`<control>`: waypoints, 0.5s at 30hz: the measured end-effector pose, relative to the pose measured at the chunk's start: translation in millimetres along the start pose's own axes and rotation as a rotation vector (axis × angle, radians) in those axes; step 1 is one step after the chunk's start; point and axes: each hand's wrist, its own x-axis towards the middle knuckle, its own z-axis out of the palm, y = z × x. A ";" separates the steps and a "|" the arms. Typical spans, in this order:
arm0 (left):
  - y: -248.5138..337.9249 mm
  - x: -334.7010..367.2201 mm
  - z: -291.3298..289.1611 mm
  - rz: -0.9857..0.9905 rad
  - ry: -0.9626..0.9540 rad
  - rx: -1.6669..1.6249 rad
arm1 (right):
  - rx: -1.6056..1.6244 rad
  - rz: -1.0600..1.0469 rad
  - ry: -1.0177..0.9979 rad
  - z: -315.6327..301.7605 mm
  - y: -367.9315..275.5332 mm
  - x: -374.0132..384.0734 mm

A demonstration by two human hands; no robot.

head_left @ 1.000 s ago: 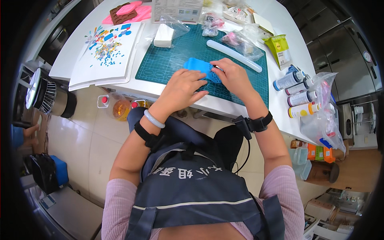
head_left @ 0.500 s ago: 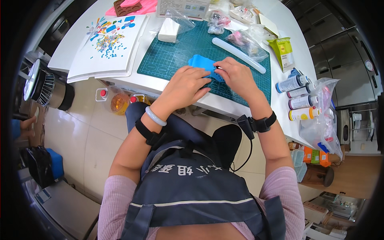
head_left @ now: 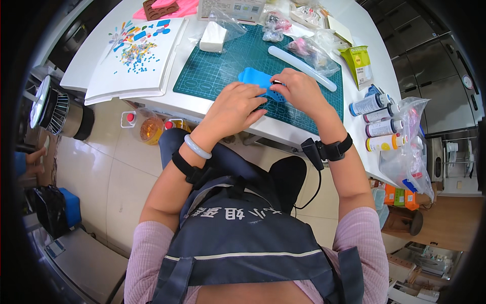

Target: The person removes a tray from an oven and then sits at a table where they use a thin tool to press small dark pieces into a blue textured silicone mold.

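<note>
A thin, rolled-out blue sheet point(head_left: 253, 76), fondant-like, lies on a green gridded cutting mat point(head_left: 207, 71). Small round holes dot its right part, close to my right hand point(head_left: 304, 92). That hand's thumb and forefinger pinch a small dark, metal-tipped tool point(head_left: 276, 82) at the sheet; most of it is hidden by the fingers. My left hand point(head_left: 235, 106) is open, fingers stretched, its fingertips resting at the near edge of the sheet. A translucent white rolling pin point(head_left: 302, 69) lies beyond my right hand.
A white board point(head_left: 101, 83) with colourful cut-outs and dots stands at the left. Behind are a wrapped white block point(head_left: 212, 37) and bagged coloured lumps point(head_left: 304, 48). A green pouch point(head_left: 361, 66) and several small bottles point(head_left: 382, 127) line the right side.
My right hand and forearm have shifted slightly to the right, the fingers still pinching the tool. The left hand stays in nearly the same place.
</note>
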 end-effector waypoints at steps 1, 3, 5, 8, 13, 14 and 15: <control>0.4 0.4 -0.6 0.003 0.000 0.002 | -0.001 0.003 -0.004 -0.5 0.2 0.5; 0.9 1.2 -1.5 -0.002 -0.002 -0.001 | 0.004 0.013 -0.008 -0.4 1.3 1.0; 2.1 0.9 -1.6 -0.003 -0.006 -0.004 | 0.008 0.021 -0.008 -0.9 1.7 0.9; 4.0 -0.6 -1.9 -0.008 -0.014 -0.005 | 0.047 0.056 -0.026 -1.3 0.3 -0.5; 6.4 1.1 -2.8 -0.006 -0.025 0.028 | 0.078 0.143 -0.053 -4.7 -2.8 1.5; 6.1 1.7 -2.8 0.000 -0.026 0.031 | 0.102 0.181 -0.058 -5.9 -4.0 2.3; 5.4 1.8 -2.2 0.005 -0.017 0.032 | 0.127 0.220 -0.064 -7.3 -4.5 2.8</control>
